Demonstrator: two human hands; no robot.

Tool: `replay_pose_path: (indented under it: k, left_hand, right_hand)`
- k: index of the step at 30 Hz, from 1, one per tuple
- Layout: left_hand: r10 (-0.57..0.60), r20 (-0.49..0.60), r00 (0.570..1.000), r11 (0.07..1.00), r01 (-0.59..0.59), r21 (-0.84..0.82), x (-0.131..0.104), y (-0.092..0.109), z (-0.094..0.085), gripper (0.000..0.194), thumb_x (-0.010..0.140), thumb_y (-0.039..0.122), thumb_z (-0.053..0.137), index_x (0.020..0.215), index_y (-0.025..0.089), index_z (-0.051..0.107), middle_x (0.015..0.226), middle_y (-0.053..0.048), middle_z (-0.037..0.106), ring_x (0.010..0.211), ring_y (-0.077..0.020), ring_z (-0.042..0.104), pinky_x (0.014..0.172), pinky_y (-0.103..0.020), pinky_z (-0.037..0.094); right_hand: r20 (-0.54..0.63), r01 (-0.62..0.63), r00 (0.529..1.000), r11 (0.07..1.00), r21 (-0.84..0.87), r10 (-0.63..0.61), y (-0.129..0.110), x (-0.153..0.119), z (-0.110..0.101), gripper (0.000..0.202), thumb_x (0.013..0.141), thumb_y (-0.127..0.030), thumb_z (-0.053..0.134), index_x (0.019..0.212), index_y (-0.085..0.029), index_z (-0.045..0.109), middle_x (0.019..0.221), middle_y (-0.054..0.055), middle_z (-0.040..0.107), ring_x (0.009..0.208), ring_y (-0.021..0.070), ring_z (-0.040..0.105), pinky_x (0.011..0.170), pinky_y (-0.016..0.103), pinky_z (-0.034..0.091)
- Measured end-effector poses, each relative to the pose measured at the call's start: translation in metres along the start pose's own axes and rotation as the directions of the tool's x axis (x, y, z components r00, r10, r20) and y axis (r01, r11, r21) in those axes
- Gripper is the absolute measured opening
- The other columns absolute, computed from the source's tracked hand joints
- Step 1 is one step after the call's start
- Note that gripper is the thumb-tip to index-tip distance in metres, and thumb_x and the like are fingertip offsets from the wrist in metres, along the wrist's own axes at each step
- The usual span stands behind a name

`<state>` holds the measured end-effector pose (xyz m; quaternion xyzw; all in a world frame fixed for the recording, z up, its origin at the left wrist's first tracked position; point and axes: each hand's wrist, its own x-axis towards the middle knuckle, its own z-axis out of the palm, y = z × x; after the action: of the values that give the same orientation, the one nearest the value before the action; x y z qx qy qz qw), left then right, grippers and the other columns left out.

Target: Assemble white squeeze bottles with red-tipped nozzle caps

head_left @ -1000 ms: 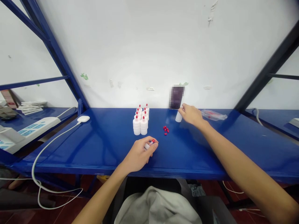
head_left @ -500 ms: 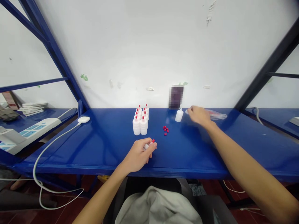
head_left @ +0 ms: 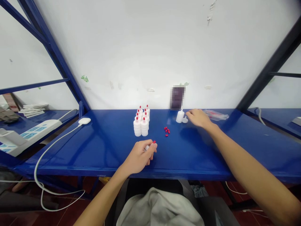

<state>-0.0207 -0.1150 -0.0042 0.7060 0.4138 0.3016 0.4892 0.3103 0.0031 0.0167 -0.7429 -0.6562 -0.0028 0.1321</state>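
Low over the front of the table, my left hand (head_left: 139,157) is closed around a small white squeeze bottle (head_left: 147,147) with a red tip cap, mostly hidden by the fingers. At the back right, my right hand (head_left: 199,118) is stretched out with nothing visible in its fingers. Just left of its fingertips is a white bottle (head_left: 185,120) that looks tilted or lying, its nozzle toward the hand. It touches or nearly touches an upright white bottle (head_left: 180,116) with a bare nozzle. Loose red caps (head_left: 166,130) lie between my hands.
Several red-capped white bottles (head_left: 141,124) stand in two rows left of centre. A clear plastic bag (head_left: 216,115) with red contents lies behind my right hand. A dark blurred rectangle (head_left: 177,98) leans at the wall. On the left are a white cable puck (head_left: 84,121) and a power strip (head_left: 35,131).
My right hand has let go of a white bottle, which now rests beside the upright uncapped one. My left hand keeps its grip in nearly the same place.
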Motion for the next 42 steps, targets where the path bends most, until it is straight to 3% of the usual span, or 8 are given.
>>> replay_pose_path:
  k: [4, 11, 15, 21, 25, 29, 38, 42]
  left_hand:
    - [0.035, 0.020, 0.999, 0.997, -0.034, -0.068, -0.002, -0.003, 0.000, 0.036, 0.097, 0.045, 0.040, 0.083, 0.016, 0.056, 0.063, 0.002, 0.054, 0.048, -0.0086, 0.052, 0.047, -0.019, 0.038]
    - [0.120, -0.018, 0.993, 0.990, -0.118, 0.072, -0.001, -0.005, 0.002, 0.024, 0.095, 0.033, 0.043, 0.080, 0.016, 0.052, 0.059, 0.005, 0.046, 0.051, -0.0084, 0.042, 0.050, -0.020, 0.033]
    - [0.204, 0.040, 0.978, 0.962, -0.208, 0.178, -0.002, -0.002, 0.003, 0.025, 0.097, 0.030, 0.039, 0.082, 0.016, 0.054, 0.062, 0.004, 0.046, 0.055, -0.0088, 0.038, 0.054, -0.021, 0.032]
    - [0.414, 0.061, 0.908, 0.817, -0.400, 0.415, -0.010, 0.000, 0.004, 0.010, 0.093, 0.020, 0.044, 0.088, 0.018, 0.052, 0.076, 0.003, 0.051, 0.067, -0.0103, 0.042, 0.067, -0.024, 0.035]
    - [0.357, 0.075, 0.931, 0.850, -0.357, 0.388, -0.010, 0.001, 0.003, 0.012, 0.096, 0.023, 0.043, 0.089, 0.019, 0.050, 0.072, 0.005, 0.047, 0.062, -0.0087, 0.037, 0.063, -0.023, 0.032]
    - [0.244, 0.014, 0.970, 0.935, -0.239, 0.262, -0.005, 0.001, 0.002, 0.014, 0.098, 0.034, 0.046, 0.099, 0.020, 0.050, 0.065, 0.008, 0.042, 0.056, -0.0083, 0.033, 0.054, -0.022, 0.029]
    - [0.251, 0.004, 0.968, 0.957, -0.249, 0.146, -0.002, -0.003, 0.005, 0.027, 0.096, 0.038, 0.053, 0.113, 0.022, 0.039, 0.074, 0.007, 0.051, 0.061, -0.0093, 0.042, 0.059, -0.022, 0.034]
    - [0.217, -0.033, 0.976, 0.971, -0.212, 0.107, -0.004, -0.003, 0.005, 0.054, 0.093, 0.042, 0.060, 0.134, 0.024, 0.029, 0.078, 0.007, 0.053, 0.061, -0.0094, 0.045, 0.060, -0.022, 0.037]
  right_hand:
    - [-0.152, 0.318, 0.945, 0.923, 0.218, -0.289, -0.032, -0.028, -0.007, 0.036, 0.093, -0.034, 0.041, 0.063, -0.018, 0.054, 0.062, 0.004, 0.056, 0.063, 0.0176, 0.051, 0.061, 0.030, 0.033]
    - [-0.062, 0.662, 0.553, 0.393, 0.638, -0.831, -0.121, -0.111, 0.008, 0.030, 0.100, -0.038, 0.041, 0.077, -0.020, 0.044, 0.067, -0.004, 0.047, 0.059, 0.0114, 0.041, 0.059, 0.026, 0.031]
    - [-0.070, 0.512, 0.597, 0.313, 0.800, -0.799, -0.132, -0.123, 0.021, 0.033, 0.100, -0.036, 0.039, 0.070, -0.021, 0.039, 0.063, -0.004, 0.044, 0.056, 0.0112, 0.038, 0.055, 0.026, 0.030]
    - [-0.125, 0.274, 0.878, 0.271, 0.923, -0.462, -0.107, -0.086, 0.012, 0.034, 0.097, -0.037, 0.027, 0.065, -0.025, 0.024, 0.054, -0.007, 0.024, 0.045, 0.0110, 0.023, 0.047, 0.026, 0.023]
    - [-0.015, 0.560, 0.805, 0.751, 0.351, -0.593, -0.080, -0.066, -0.002, 0.027, 0.089, -0.030, 0.048, 0.066, -0.021, 0.038, 0.057, -0.002, 0.043, 0.054, 0.0130, 0.037, 0.057, 0.028, 0.025]
    - [0.161, 0.542, 0.820, 0.835, 0.094, -0.550, -0.075, -0.065, -0.002, 0.021, 0.090, -0.031, 0.050, 0.073, -0.020, 0.048, 0.065, 0.002, 0.056, 0.057, 0.0148, 0.045, 0.057, 0.028, 0.025]
    - [-0.075, 0.746, 0.520, 0.410, 0.524, -0.851, -0.115, -0.109, 0.006, 0.031, 0.101, -0.040, 0.041, 0.080, -0.019, 0.050, 0.069, -0.001, 0.054, 0.060, 0.0122, 0.046, 0.060, 0.025, 0.033]
    - [-0.226, 0.743, 0.579, 0.394, 0.541, -0.783, -0.116, -0.105, 0.015, 0.035, 0.102, -0.037, 0.038, 0.074, -0.019, 0.050, 0.065, -0.002, 0.053, 0.057, 0.0115, 0.045, 0.057, 0.024, 0.033]
